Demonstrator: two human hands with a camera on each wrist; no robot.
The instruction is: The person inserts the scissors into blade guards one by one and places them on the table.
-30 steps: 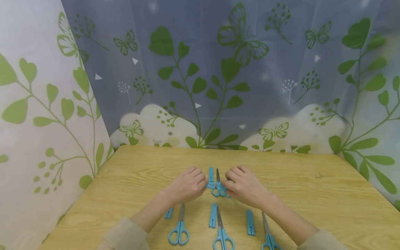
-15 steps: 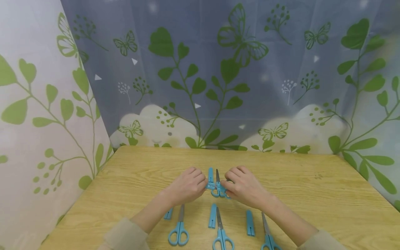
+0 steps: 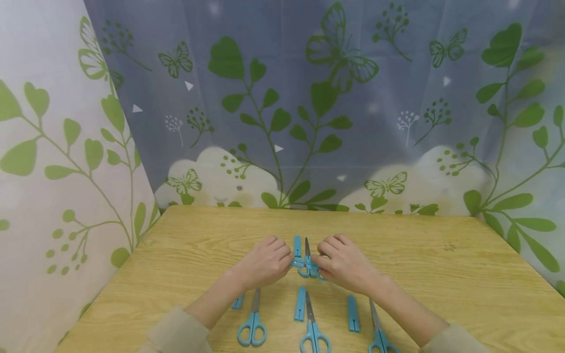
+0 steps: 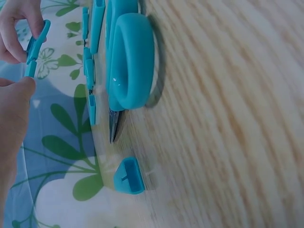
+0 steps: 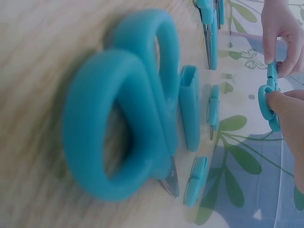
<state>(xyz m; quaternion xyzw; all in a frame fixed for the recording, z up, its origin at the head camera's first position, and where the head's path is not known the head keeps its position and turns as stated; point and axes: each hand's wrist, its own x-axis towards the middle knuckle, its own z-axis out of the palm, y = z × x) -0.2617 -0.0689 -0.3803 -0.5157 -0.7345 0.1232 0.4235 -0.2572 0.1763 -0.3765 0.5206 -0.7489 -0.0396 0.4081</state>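
My left hand (image 3: 267, 262) pinches a blue blade cap (image 5: 272, 71), seen best in the right wrist view. The right hand (image 3: 346, 264) grips the blue handles of a pair of scissors (image 5: 264, 102), with a thumb at the finger loops. The cap and the handles meet end to end between both hands, so the blades are hidden. Both hands are raised above the table in the wrist views. Behind them in the head view lie another pair of scissors (image 3: 307, 249) and a loose cap (image 3: 297, 245), partly overlapped by the held pair.
Nearer on the wooden table (image 3: 198, 235) lie left scissors (image 3: 252, 327), middle scissors (image 3: 315, 337) and right scissors (image 3: 380, 340), blades pointing away. Beside them are a left cap (image 3: 237, 301), a middle cap (image 3: 300, 304) and a right cap (image 3: 353, 314). A patterned curtain (image 3: 265, 98) stands behind.
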